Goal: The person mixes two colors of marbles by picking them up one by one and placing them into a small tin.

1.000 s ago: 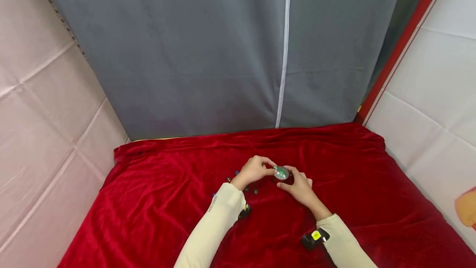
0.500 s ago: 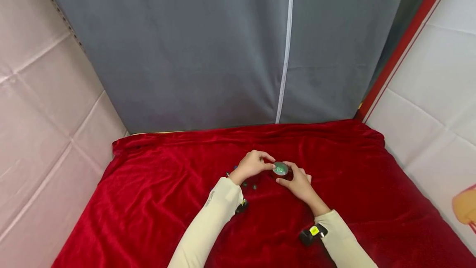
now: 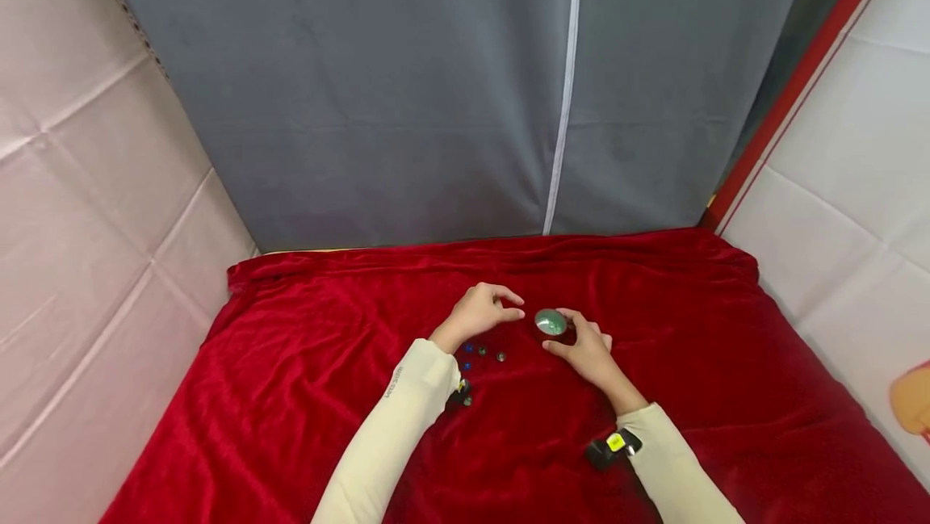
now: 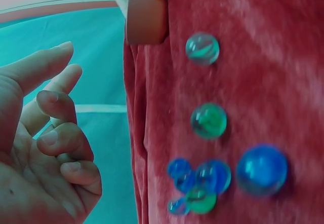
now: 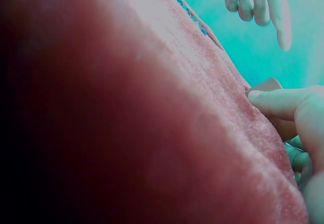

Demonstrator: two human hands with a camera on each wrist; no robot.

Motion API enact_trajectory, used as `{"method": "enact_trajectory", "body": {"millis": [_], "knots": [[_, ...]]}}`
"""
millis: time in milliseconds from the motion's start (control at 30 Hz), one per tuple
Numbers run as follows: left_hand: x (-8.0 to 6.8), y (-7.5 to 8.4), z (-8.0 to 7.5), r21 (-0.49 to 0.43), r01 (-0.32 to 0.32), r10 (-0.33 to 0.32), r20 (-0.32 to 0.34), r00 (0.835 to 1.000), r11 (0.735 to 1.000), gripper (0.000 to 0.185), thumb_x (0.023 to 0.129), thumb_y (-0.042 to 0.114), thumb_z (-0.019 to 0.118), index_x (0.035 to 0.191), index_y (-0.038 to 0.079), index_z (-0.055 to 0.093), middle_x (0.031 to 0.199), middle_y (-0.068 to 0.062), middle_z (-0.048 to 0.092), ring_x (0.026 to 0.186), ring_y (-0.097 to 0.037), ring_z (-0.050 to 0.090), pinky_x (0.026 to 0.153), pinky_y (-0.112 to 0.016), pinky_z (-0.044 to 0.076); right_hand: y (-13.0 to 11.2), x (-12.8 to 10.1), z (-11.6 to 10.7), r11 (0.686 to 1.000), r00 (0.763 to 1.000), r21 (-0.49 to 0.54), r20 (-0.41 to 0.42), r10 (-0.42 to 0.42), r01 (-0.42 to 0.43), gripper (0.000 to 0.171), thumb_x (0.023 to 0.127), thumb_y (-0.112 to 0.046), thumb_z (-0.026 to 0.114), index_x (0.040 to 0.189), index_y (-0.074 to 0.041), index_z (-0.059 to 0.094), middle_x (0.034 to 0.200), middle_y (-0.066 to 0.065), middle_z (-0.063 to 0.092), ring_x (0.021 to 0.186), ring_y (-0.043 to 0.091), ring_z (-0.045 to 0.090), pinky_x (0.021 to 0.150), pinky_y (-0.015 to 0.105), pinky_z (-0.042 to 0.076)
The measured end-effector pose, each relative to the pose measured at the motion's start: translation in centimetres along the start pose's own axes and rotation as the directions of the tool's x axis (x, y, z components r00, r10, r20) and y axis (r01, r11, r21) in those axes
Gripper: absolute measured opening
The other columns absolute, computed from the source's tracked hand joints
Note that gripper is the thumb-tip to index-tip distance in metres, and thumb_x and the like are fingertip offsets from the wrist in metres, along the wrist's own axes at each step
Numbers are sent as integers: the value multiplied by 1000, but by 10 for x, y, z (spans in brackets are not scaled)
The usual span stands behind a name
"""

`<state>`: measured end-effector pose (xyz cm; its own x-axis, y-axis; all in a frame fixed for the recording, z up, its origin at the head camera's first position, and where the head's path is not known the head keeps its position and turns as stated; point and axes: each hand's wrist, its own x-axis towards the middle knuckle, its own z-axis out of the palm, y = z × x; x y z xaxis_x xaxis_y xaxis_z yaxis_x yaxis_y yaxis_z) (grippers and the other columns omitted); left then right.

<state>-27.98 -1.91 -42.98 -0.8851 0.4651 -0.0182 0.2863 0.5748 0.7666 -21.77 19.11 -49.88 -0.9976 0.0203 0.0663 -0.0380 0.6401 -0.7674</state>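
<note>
My right hand [image 3: 590, 352] holds a small round brown cup [image 4: 146, 16] between thumb and fingers. From above, the cup's opening [image 3: 550, 322] looks pale and shiny, with green in it. In the right wrist view the thumb [image 5: 278, 102] lies against its brown wall. My left hand [image 3: 477, 312] is held just left of the cup with nothing in it. Its thumb and forefinger stand apart, and the other fingers curl loosely in the left wrist view. Below it lie several glass marbles, among them a large blue marble [image 4: 262, 170], a green marble [image 4: 209, 120] and a clear marble [image 4: 202, 48].
Wrinkled red velvet cloth [image 3: 320, 395] covers the table. A grey curtain [image 3: 378, 104] hangs behind it, with pale walls at the left [image 3: 94, 249] and right [image 3: 865, 169]. One marble [image 3: 467, 401] lies beside the left wrist camera.
My left hand had its fingertips at the cup's rim with something green a second ago. It has drawn away to the left, now holding nothing. The right hand keeps its hold on the cup.
</note>
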Motion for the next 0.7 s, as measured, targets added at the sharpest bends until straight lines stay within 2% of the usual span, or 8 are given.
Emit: {"method": "enact_trajectory", "body": {"millis": [333,567,700], "knots": [[-8,-10,-27,-33,19,-20,-43,999,999,28,86,24,72,108,8,73,51,3,44,48,-10,35,49,-23,34,-2,6,-2,1000,1000,-3,5,-10,10,63,82,-24,76,135,-6,48,128,18,58,114,34,45,86,46,19],[-19,-26,-32,-42,54,-56,-46,997,998,28,85,25,73,108,8,74,51,5,44,48,-9,34,49,-23,33,3,1,-4,1000,1000,4,18,9,-9,64,83,-25,75,137,-5,46,129,20,57,115,35,44,88,48,18],[-27,-37,-39,-44,80,-83,-77,994,996,26,84,23,74,105,9,74,51,4,45,48,-9,34,49,-22,34,3,0,-3,1000,1000,7,28,3,-3,64,83,-26,75,137,-5,46,129,20,57,115,35,43,87,48,18]]}}
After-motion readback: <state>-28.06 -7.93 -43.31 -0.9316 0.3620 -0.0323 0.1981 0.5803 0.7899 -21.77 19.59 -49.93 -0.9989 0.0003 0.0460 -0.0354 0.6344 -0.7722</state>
